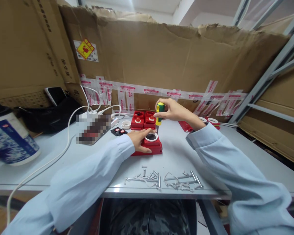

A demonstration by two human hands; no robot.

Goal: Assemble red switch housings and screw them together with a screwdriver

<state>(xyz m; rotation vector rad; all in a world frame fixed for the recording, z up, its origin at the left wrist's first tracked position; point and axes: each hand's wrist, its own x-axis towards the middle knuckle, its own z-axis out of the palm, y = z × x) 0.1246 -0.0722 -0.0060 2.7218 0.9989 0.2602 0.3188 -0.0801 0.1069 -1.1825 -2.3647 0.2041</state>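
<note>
My right hand (170, 110) is closed around the green and yellow handle of a screwdriver (159, 112). The screwdriver stands upright, its shaft pointing down at the back right corner of a red box (154, 149) with a white ring (151, 137) on top. Whether the tip touches a screw cannot be made out. My left hand (140, 140) presses on the left side of this box, fingers and thumb wrapped about it. Just behind stand two more red boxes (137, 121). Toward the table's front edge lie several loose screws (152, 175) and metal rods with thin chains (183, 179).
A loose white ring (126, 124) and a black panel with red buttons (119, 131) lie left of the boxes. Further left are a phone (94, 129), white cables (70, 130) and a large cup (13, 138). Cardboard (142, 55) walls the back; other red parts (186, 126) lie behind my right forearm.
</note>
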